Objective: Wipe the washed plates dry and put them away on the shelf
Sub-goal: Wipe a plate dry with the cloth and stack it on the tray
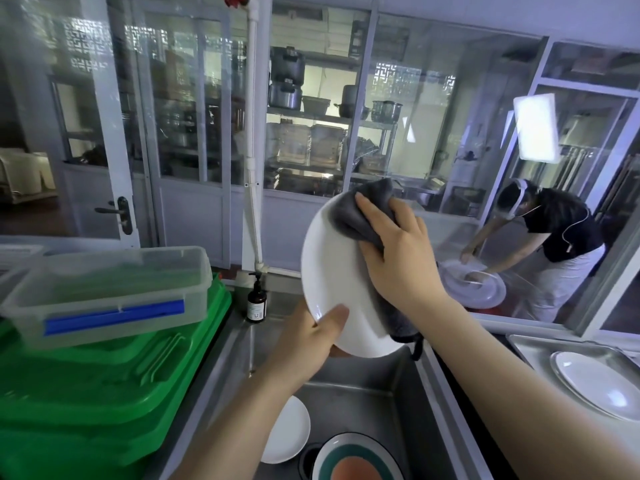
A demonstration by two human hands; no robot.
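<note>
Item: white plate (329, 271), in hand, drying under way. The left hand (308, 341) is gripping its lower rim, thumb curled over the front face, the other fingers hidden behind. The plate is being held tilted, nearly on edge, above the steel sink (363, 386).

Item: grey cloth (360, 216). The right hand (398, 258) is pressing it against the plate's upper right face, its fingers (372, 211) lying fairly straight over the cloth; a tail of cloth is hanging below the plate's right rim.

Items waiting in the sink: a second white plate (291, 434) leaning at the left, and a plate with a teal ring and orange centre (356, 462) at the bottom edge. Both are judged still to be wiped.

Item: another white plate (602, 389) lying in a steel tray (533, 351) to the right. Whether it is already dried cannot be told.

Shelf for putting away: not identifiable with certainty.

Status, as a judgement: the task is at an early or middle stage. One plate is being wiped, at least two are remaining, and putting away is not yet shown as done for any of them.
</note>
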